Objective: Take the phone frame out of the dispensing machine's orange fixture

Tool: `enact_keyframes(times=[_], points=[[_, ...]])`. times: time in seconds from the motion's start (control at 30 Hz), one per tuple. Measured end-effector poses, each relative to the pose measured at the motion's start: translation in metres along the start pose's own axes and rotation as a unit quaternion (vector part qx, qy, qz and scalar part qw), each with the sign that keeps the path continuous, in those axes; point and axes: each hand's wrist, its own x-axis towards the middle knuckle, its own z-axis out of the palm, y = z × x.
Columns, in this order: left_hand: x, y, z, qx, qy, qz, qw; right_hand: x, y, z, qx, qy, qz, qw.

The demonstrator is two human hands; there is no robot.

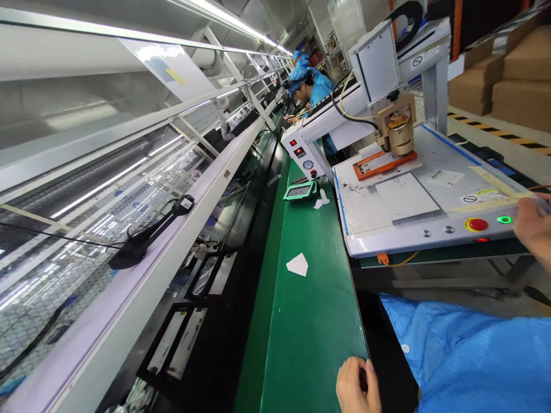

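Note:
My left hand point(357, 385) sits at the bottom of the view with its fingers curled, on the near edge of the green bench point(310, 321); nothing shows inside it. My right hand point(534, 228) is cut off by the right edge of the view. It rests on the front right corner of the white machine base point(387, 229), just right of the lit green button point(504, 219) and the red stop button point(476, 224). A strip of yellowish tape point(495, 182) runs up to that hand. Whether the fingers hold it is hidden. My blue sleeve point(469, 355) fills the lower right.
The machine's brass head point(400, 133) hangs over an orange fixture point(383, 163). A green fixture point(300, 191) and white paper scraps point(298, 264) lie on the bench. A scanner on a black stand point(142, 241) sits on the left rail. A person in blue point(316, 86) works further down. Cardboard boxes point(508, 69) stand at right.

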Motion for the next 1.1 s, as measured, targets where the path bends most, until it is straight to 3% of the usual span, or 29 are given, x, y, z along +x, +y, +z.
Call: enact_keyframes(times=[0.4, 1.1], points=[[-0.0007, -0.0045, 0.0048, -0.029, 0.025, -0.019, 0.999, 0.0, -0.0022, 0.0009, 0.013, -0.01, 0.027, 1.0], [-0.0051, -0.0097, 0.0078, -0.018, 0.009, -0.012, 1.0, 0.0004, 0.0015, 0.0026, 0.019, -0.006, 0.01, 1.0]])
